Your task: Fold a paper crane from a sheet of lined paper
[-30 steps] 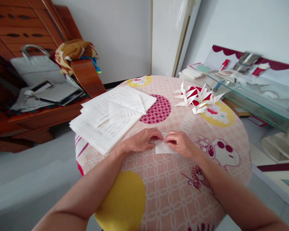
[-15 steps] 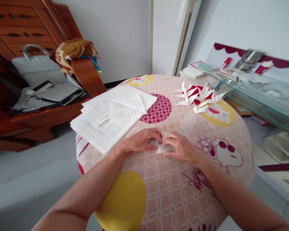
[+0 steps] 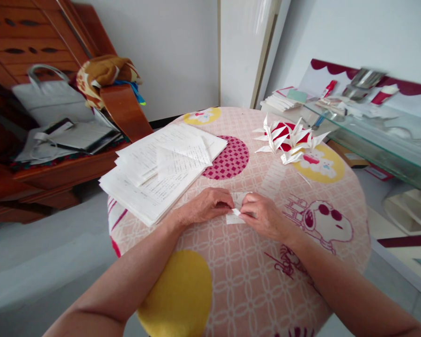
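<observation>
A small white piece of paper (image 3: 235,219) lies on the patterned tablecloth (image 3: 245,262), with a fold of it raised between my hands. My left hand (image 3: 215,204) pinches the paper from the left, its fingertips closed at the fold. From the right, my right hand (image 3: 261,213) pinches the same fold between thumb and fingers. Parts of the sheet are hidden beneath my fingers. Farther back to the right stand several folded white paper cranes (image 3: 284,138), grouped close together and apart from my hands.
A pile of printed sheets (image 3: 154,187) covers the table's left part, a creased sheet (image 3: 185,157) on top. Right of the table is a glass shelf (image 3: 379,145) with assorted items. A wooden bench (image 3: 56,171) at the left carries a grey bag (image 3: 52,100) and a brown cloth (image 3: 107,77).
The paper's near part, flatter before, is now lifted into a narrow fold between both hands' fingertips. My fingers have come closer together. The view has shifted slightly.
</observation>
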Tool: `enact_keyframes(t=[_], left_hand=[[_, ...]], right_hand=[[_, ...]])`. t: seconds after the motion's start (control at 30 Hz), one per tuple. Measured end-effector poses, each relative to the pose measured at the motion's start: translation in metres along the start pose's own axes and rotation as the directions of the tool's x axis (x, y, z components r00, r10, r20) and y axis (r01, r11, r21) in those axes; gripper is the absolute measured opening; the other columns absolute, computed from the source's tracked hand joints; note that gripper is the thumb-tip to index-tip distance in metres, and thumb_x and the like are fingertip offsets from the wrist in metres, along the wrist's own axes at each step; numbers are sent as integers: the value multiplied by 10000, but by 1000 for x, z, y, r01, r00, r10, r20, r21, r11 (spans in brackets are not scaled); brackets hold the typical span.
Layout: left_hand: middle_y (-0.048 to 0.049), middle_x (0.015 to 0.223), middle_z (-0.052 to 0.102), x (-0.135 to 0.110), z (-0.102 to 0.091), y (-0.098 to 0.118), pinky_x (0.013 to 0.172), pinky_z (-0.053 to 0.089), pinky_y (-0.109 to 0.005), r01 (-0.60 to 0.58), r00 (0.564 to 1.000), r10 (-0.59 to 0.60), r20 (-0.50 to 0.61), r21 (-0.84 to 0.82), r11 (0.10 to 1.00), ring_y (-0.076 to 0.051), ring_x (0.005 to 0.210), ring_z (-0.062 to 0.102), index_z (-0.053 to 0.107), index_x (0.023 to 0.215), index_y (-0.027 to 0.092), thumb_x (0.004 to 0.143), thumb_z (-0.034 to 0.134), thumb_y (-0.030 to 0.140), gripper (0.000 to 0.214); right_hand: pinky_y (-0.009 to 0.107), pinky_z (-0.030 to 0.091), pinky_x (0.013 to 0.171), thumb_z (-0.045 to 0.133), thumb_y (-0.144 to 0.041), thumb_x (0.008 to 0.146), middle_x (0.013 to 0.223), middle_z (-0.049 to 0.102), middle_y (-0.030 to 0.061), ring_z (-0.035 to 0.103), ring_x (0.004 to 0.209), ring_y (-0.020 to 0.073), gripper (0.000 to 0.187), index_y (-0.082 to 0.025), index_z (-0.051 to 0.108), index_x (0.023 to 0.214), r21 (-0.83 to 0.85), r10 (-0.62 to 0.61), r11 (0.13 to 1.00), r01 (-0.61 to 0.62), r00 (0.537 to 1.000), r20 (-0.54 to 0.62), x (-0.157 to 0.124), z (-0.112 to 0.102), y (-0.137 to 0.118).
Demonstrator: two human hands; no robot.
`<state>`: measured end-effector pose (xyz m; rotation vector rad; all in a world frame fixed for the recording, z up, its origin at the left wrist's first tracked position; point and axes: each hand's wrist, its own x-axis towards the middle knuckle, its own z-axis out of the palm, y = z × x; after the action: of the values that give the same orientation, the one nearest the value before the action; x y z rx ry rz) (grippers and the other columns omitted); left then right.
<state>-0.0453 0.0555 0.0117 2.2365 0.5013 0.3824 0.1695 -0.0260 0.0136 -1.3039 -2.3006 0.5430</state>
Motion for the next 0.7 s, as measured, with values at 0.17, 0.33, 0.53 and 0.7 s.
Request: enact_keyframes(t=[0.17,0.33,0.53,0.7], left_hand=[[-43,842,674,2,2,6,735,439,-242,78,997,-77,-20,51,996,-142,793,616,694,818,159,926,582,247,178],[-33,847,668,3,5,12,724,427,-245,151,988,-147,-44,107,983,-139,785,603,675,789,164,914,560,234,184],[-23,827,653,5,13,15,666,394,-246,263,961,-236,-146,215,940,-133,724,578,656,775,158,864,589,203,120],[-26,846,662,8,19,19,667,407,-248,350,930,-303,-210,248,903,-133,721,588,655,752,156,841,594,174,110]], right_hand=[[296,446,721,631,-117,868,789,614,41,579,768,166,197,-171,659,681,68,72,995,-68,996,-56,1,3,2],[274,413,634,641,-90,829,728,614,23,558,680,147,193,-176,659,656,113,122,986,-118,992,-29,1,1,1],[258,367,607,668,-113,815,673,592,-4,533,636,128,178,-167,613,655,104,168,980,-167,986,1,3,0,3],[260,381,612,673,-134,803,667,615,-6,555,633,136,150,-174,609,673,130,198,972,-196,980,-6,3,0,5]])
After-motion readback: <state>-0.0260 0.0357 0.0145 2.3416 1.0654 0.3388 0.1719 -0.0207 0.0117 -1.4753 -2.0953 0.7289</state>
